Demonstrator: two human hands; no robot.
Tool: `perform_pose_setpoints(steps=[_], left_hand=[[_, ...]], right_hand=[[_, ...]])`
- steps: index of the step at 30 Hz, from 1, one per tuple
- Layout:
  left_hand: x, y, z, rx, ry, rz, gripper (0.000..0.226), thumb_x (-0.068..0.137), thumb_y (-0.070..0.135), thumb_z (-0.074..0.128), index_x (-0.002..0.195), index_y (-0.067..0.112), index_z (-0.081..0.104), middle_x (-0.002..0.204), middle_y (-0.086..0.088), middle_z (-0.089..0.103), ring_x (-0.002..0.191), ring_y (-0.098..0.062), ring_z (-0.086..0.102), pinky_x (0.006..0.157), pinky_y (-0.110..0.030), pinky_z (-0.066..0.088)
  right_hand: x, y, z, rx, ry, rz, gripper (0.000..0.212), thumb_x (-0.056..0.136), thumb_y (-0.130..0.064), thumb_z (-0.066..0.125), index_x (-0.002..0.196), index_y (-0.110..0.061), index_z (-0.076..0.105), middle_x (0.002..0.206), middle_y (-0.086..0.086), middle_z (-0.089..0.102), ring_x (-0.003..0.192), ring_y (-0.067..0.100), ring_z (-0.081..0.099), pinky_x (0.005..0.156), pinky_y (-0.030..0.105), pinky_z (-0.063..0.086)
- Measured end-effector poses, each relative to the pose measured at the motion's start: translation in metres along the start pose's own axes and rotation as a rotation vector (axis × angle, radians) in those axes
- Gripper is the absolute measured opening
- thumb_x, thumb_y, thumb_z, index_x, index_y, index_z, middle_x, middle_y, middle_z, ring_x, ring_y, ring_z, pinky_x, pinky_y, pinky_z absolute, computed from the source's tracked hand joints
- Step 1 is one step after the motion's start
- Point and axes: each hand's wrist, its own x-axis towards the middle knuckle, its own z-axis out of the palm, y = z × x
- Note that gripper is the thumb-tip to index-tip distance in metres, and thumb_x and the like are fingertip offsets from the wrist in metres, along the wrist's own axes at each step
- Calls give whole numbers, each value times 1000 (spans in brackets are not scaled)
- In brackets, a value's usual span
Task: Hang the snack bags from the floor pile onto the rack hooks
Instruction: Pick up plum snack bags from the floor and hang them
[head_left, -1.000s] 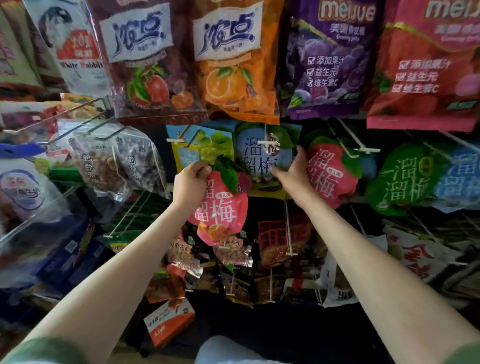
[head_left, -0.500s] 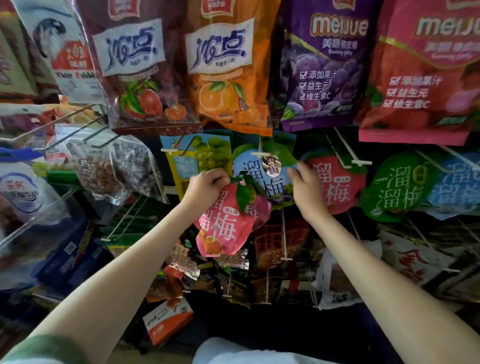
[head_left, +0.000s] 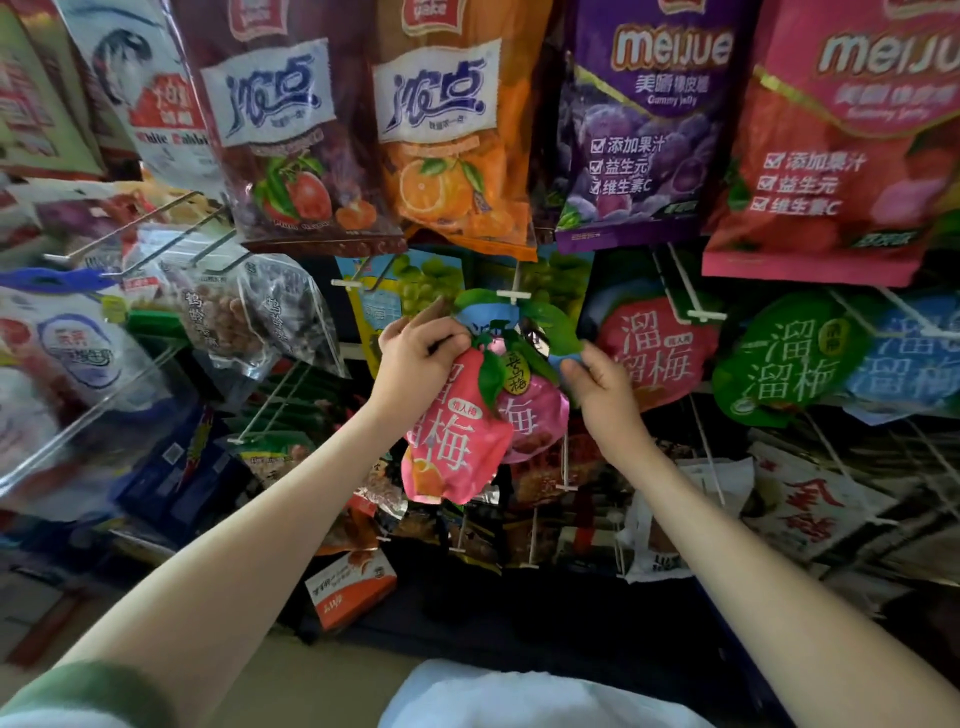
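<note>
Glossy, crinkled foil pink bag (head_left: 452, 441), plum-shaped, green leaf top, white characters. It dangles from the left hand (head_left: 415, 353) at mid-rack, just below a white-tipped wire hook (head_left: 513, 296). Left arm stretched up, grip curled tight round the bag's leafy neck. A magenta bag (head_left: 537, 415) overlaps behind it. Right hand (head_left: 602, 384) just beside, wrist bent, grip apparently pinching the leaf edge of the blue bag (head_left: 485, 318) on that hook; partly hidden.
</note>
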Motion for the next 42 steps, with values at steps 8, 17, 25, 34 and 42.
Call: perform_pose_setpoints(steps=[8,17,25,34,42], left_hand=[[-7,12,-14,-68,-86,5,34,90,12,59,71,41,58,92,38,54,115,12,42,105,-56,30],[-14,24,-17,-14,-132,34,17,92,13,59,79,24,60,107,33,46,129,6,27,115,-36,6],[-34,29,-11,38,-206,-52,14,92,11,58,90,9,71,84,24,49,95,-14,51,86,-29,37],[-107,-22,-1,254,-151,-99,14,88,10,61,78,10,70,76,4,66,77,-18,49,74,-34,39],[-217,-113,9,413,-149,-183,16,85,9,57,75,16,67,72,3,65,85,-26,56,74,-39,42]], right_hand=[[-7,-8,-5,-51,-17,30,24,95,-15,47,94,7,55,99,33,55,85,24,52,77,34,37],[-7,-17,-16,-139,-66,70,29,96,-15,49,119,2,57,118,15,62,110,17,56,96,30,41],[-20,-13,-23,-178,-250,114,19,94,-23,53,109,-14,61,100,-13,59,97,4,54,86,25,42],[-46,14,28,-375,-571,52,73,66,-48,77,123,-19,43,120,-4,43,114,13,43,89,24,34],[-74,94,128,-799,-866,-23,62,78,-47,69,130,-27,43,127,-4,49,124,20,40,105,36,23]])
